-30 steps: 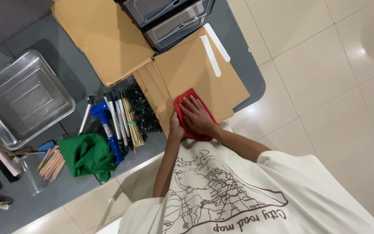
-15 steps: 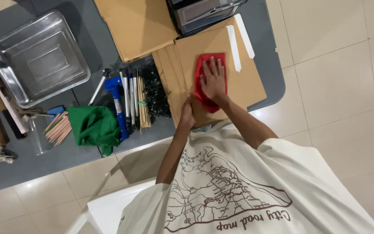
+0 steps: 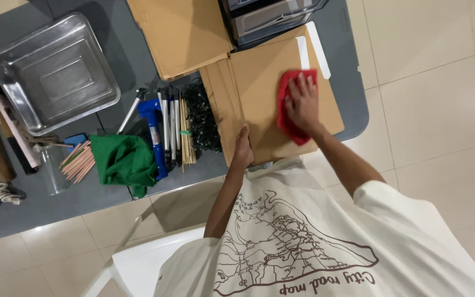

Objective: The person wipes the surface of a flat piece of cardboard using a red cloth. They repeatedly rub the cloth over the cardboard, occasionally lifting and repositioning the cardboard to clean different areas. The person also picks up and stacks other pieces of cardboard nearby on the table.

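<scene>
Head view: the right hand (image 3: 302, 104) lies flat, fingers spread, pressing a red cloth (image 3: 288, 110) onto the tan folder (image 3: 259, 88) on the desk (image 3: 353, 82). The left hand (image 3: 243, 149) pins the folder's near edge, fingers curled. The cloth looks soft, light and easily bunched, so it is best held under the palm. A green cloth (image 3: 122, 160) lies well left of the folder.

right hand (image 3: 302, 104) flat on red cloth (image 3: 288, 113), brown folder (image 3: 265, 88)
</scene>
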